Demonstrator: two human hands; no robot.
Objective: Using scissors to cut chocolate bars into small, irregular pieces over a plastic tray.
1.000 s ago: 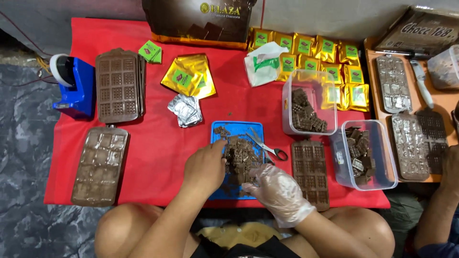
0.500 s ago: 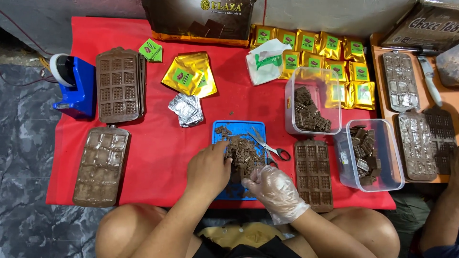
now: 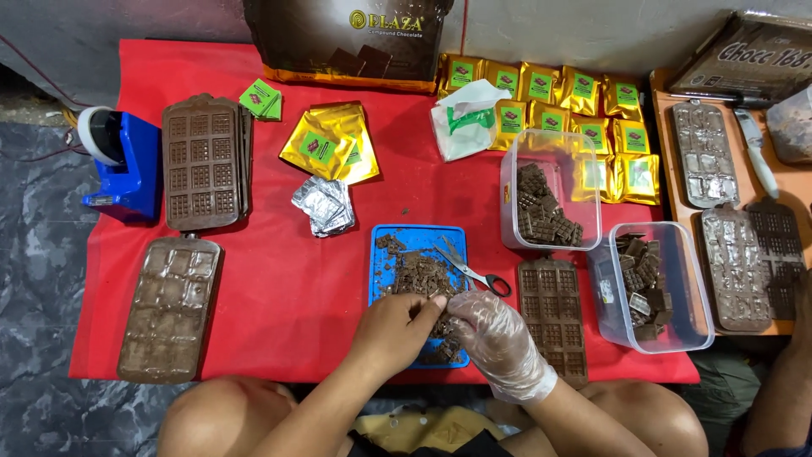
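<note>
Chocolate pieces [image 3: 423, 283] lie heaped on a small blue tray [image 3: 419, 237] on a red-covered surface [image 3: 279, 279], seen from the head camera looking straight down. Both hands meet over the near end of the tray. The bare left hand [image 3: 397, 330] has its fingers curled closed, pinching a small brown piece at the tips. The right hand [image 3: 499, 338], in a thin clear glove, has its fingers bent in toward the same piece; whether they actually clamp it cannot be told.

Just beyond the fingers, scissors [image 3: 469, 269] rest on the heap. To the right of the fingers lies a brown bar mould [image 3: 554, 317], then two clear tubs [image 3: 647, 288] of broken bars. Well to the left of the fingers sit more moulds [image 3: 203, 161] and a blue tape dispenser [image 3: 123, 161]; gold pouches [image 3: 330, 144] lie far beyond.

The piece looks light, stiff and brittle, likely to snap or smear if squeezed; a gentle pinch on its edges seems safest.
</note>
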